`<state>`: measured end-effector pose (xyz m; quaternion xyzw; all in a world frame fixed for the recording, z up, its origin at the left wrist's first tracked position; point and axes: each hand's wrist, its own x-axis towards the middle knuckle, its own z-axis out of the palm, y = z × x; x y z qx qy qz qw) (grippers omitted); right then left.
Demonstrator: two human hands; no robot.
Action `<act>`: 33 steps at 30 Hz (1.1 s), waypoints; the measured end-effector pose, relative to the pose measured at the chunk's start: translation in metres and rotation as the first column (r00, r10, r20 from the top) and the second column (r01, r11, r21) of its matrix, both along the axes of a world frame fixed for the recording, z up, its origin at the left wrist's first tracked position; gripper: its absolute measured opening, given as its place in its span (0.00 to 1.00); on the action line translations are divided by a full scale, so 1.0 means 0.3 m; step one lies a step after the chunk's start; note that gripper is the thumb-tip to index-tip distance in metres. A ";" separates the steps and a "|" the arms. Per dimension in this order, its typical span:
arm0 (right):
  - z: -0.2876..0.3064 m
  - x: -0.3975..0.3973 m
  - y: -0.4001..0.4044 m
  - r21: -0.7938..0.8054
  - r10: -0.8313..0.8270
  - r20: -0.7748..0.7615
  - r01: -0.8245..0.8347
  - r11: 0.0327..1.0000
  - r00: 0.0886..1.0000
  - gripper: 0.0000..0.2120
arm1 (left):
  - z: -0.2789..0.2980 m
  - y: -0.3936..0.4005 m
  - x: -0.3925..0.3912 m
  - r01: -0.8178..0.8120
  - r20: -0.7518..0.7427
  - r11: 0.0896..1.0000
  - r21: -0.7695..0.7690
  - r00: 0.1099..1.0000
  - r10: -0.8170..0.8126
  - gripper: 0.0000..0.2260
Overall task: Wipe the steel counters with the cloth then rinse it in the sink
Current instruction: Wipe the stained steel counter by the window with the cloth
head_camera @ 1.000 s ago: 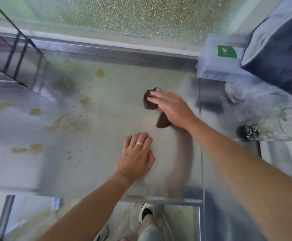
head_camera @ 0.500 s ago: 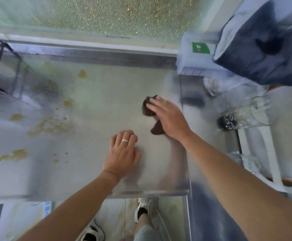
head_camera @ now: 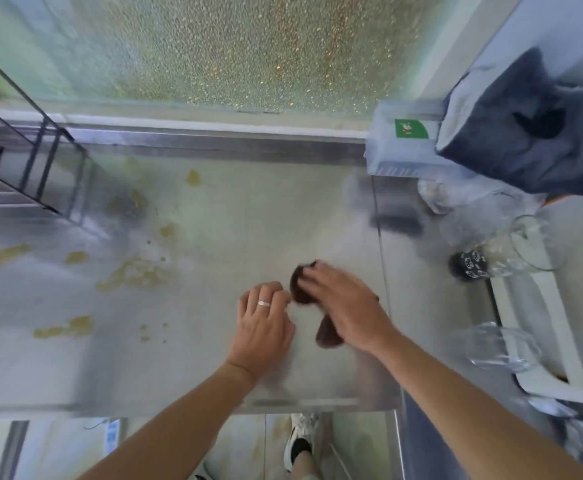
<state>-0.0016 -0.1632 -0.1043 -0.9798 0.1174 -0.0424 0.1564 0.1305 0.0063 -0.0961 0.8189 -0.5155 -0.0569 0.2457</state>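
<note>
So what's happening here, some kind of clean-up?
Yes. A person is wiping a steel counter. The right hand presses a dark brown cloth flat against the surface, near the counter's right edge. The left hand, wearing a ring, rests on the counter just beside it. Yellowish-brown smears lie further left, not yet wiped. No sink is in view.
</note>
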 end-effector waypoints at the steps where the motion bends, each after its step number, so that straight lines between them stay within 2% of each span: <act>1: -0.014 0.072 -0.067 -0.038 -0.085 0.038 0.087 0.996 0.996 0.25 | -0.006 0.015 0.009 0.009 0.008 1.000 0.000 1.000 -0.009 0.10; 2: -0.021 0.154 -0.134 -0.064 -0.215 0.066 0.220 0.974 0.974 0.25 | -0.011 0.034 0.017 0.009 0.012 1.000 0.003 1.000 -0.009 0.10; 4: -0.019 0.328 -0.232 -0.074 -0.476 0.070 0.480 0.874 0.877 0.26 | -0.026 0.068 0.035 0.000 0.019 1.000 0.006 1.000 0.000 0.12; 6: -0.024 0.493 -0.265 -0.073 -0.551 0.067 0.555 0.829 0.832 0.27 | -0.041 0.084 0.047 0.003 0.039 1.000 0.008 0.999 -0.003 0.12; 8: -0.037 0.628 -0.225 -0.030 -0.459 0.054 0.461 0.887 0.887 0.27 | -0.049 0.081 0.048 0.033 0.068 0.999 0.021 0.997 -0.034 0.11; 10: -0.046 0.706 -0.139 0.058 -0.265 0.079 0.261 0.964 0.961 0.26 | -0.053 0.078 0.049 0.033 0.080 0.999 0.030 0.996 -0.035 0.11; 12: -0.046 0.704 -0.033 0.206 -0.139 0.098 0.116 0.972 0.986 0.25 | -0.046 0.091 0.050 -0.007 0.066 1.000 0.019 0.998 0.005 0.09; 14: -0.021 0.626 0.066 0.363 -0.057 0.106 0.015 0.932 0.993 0.24 | -0.035 0.109 0.046 -0.021 0.064 1.000 -0.002 0.998 0.021 0.09; 16: 0.009 0.517 0.135 0.476 0.027 0.050 -0.048 0.878 0.998 0.21 | -0.029 0.145 0.043 0.024 0.091 1.000 -0.019 0.996 -0.022 0.09; 17: 0.029 0.470 0.145 0.538 0.043 0.003 -0.038 0.842 0.999 0.19 | -0.030 0.175 0.047 0.061 0.121 0.998 -0.020 0.991 -0.058 0.10; 19: 0.070 0.442 0.102 0.655 -0.024 -0.046 0.049 0.754 0.999 0.19 | -0.041 0.250 0.074 0.112 0.181 0.994 -0.007 0.977 -0.109 0.11; 20: 0.078 0.463 0.063 0.657 -0.105 -0.017 0.090 0.749 0.994 0.20 | -0.050 0.282 0.095 0.113 0.203 0.994 0.002 0.973 -0.111 0.11; 22: 0.054 0.548 -0.007 0.525 -0.238 0.118 0.143 0.839 0.964 0.23 | -0.064 0.316 0.125 0.095 0.220 0.995 0.016 0.971 -0.097 0.10; 24: 0.002 0.644 -0.007 0.318 -0.271 0.164 0.209 0.925 0.949 0.27 | -0.067 0.317 0.130 0.089 0.217 0.995 0.051 0.971 -0.098 0.09; 26: -0.048 0.697 0.029 0.211 -0.312 0.160 0.276 0.938 0.937 0.28 | -0.063 0.303 0.128 0.092 0.204 0.992 0.080 0.973 -0.107 0.10; 28: -0.061 0.710 0.064 0.221 -0.287 0.175 0.246 0.944 0.942 0.27 | -0.054 0.301 0.132 0.084 0.210 0.993 0.088 0.972 -0.101 0.11; 33: -0.020 0.622 0.215 0.349 -0.036 0.139 -0.015 0.937 0.990 0.25 | -0.042 0.311 0.133 0.050 0.209 0.993 0.106 0.975 -0.072 0.10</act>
